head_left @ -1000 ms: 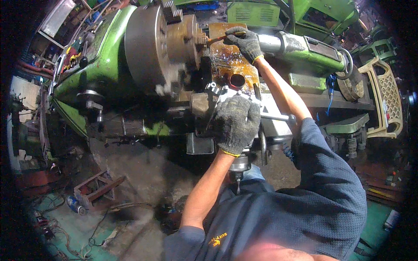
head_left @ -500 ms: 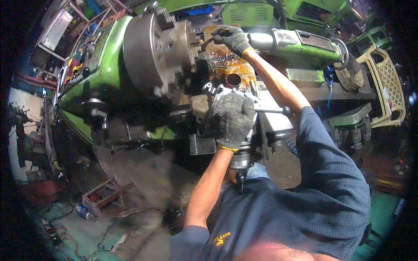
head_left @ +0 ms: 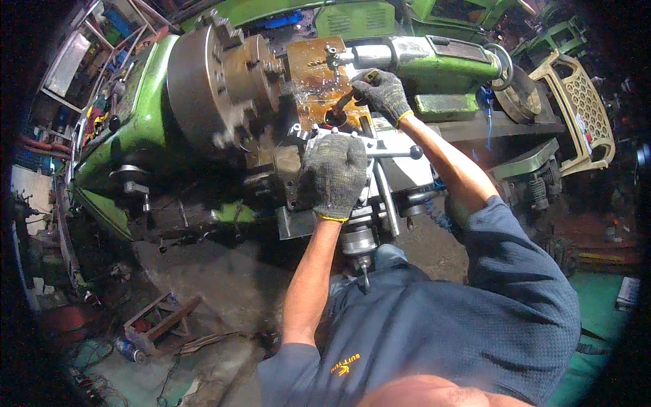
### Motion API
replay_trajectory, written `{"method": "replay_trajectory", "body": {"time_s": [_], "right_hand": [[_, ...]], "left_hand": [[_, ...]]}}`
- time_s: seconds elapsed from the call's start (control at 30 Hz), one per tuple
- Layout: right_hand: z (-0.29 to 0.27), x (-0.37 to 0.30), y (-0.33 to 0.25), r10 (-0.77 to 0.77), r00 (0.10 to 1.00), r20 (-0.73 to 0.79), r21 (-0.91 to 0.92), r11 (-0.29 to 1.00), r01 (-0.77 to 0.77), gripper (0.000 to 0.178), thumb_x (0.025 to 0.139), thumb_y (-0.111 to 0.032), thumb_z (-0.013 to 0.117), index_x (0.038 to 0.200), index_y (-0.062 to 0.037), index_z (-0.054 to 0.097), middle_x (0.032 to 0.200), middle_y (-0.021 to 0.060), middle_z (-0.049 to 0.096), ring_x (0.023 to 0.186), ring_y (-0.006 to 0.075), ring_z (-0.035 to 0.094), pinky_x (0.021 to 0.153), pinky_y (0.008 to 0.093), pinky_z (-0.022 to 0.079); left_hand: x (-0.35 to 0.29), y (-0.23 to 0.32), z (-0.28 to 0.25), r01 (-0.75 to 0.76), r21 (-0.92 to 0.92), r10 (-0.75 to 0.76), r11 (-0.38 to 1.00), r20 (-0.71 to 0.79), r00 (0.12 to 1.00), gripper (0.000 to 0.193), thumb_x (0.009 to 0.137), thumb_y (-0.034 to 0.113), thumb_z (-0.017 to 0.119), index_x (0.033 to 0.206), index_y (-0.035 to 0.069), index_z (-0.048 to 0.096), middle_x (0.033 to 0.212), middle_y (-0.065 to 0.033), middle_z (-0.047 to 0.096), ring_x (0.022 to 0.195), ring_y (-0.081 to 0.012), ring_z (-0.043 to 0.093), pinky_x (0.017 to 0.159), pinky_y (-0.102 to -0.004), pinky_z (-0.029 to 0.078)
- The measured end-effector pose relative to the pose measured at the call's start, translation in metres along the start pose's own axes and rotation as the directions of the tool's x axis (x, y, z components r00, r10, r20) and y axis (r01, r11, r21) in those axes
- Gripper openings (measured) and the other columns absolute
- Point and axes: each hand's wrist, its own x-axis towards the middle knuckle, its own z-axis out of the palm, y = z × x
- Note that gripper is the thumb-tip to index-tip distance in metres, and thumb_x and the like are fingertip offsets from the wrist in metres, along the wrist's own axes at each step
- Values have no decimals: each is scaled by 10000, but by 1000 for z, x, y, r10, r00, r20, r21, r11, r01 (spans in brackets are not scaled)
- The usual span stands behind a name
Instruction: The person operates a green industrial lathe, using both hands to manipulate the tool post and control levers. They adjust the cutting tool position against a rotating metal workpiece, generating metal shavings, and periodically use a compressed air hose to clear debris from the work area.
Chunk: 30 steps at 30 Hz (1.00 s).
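Note:
My left hand (head_left: 333,173), in a dark grey knitted glove with a yellow cuff, lies closed over the lathe's tool post (head_left: 361,144); its fingertips are hidden. Farther right, my gloved right hand (head_left: 386,96) is closed on a brush (head_left: 344,102). The brush slants down to the left, its tip at a round dark opening (head_left: 335,117) in an oily, brown-wet plate (head_left: 313,81). To the left is the big chuck (head_left: 196,88), with a round metal workpiece (head_left: 247,78) at its face; their edges are smeared, as in turning.
A ball-ended lever (head_left: 400,152) sticks out right of the tool post. Beyond my right hand stands the green tailstock (head_left: 441,61) with its handwheel (head_left: 502,66). A beige plastic chair (head_left: 580,112) is at the far right. A rusty metal frame (head_left: 163,324) lies on the floor, lower left.
My right hand has drawn the brush back toward me, from beside the workpiece to the round opening. My left hand stays on the tool post; the whole view has shifted a little.

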Motion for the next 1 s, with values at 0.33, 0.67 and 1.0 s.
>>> {"method": "replay_trajectory", "body": {"time_s": [0.33, 0.67, 1.0], "right_hand": [[-10, -16, 11, 37, 988, 152, -432, 901, 33, 513, 869, -483, 743, 1183, -78, 730, 1005, 165, 759, 901, 275, 742, 840, 383, 569], [-249, -22, 276, -206, 968, -140, -929, 366, -56, 486, 918, -232, 667, 1381, -104, 592, 1354, 167, 599, 1156, 348, 616, 986, 436, 511], [-413, 70, 483, 219, 856, -469, 15, 971, -240, 226, 1037, -214, 548, 1086, -33, 674, 936, 142, 717, 884, 273, 705, 762, 404, 564]], "left_hand": [[-1, -2, 3, 43, 17, -44, 999, 24, 999, 162, 910, 133, 695, 803, 17, 656, 790, -182, 626, 762, -368, 624, 710, -467, 486], [-6, 13, -3, 92, 214, -105, 972, 50, 993, 239, 972, 185, 576, 1005, 16, 742, 1073, -197, 731, 1071, -416, 680, 949, -489, 514], [-12, 24, 4, 267, 378, -290, 887, 5, 957, 312, 1000, 188, 527, 1078, -66, 691, 1018, -142, 714, 966, -284, 665, 900, -415, 515]]}}
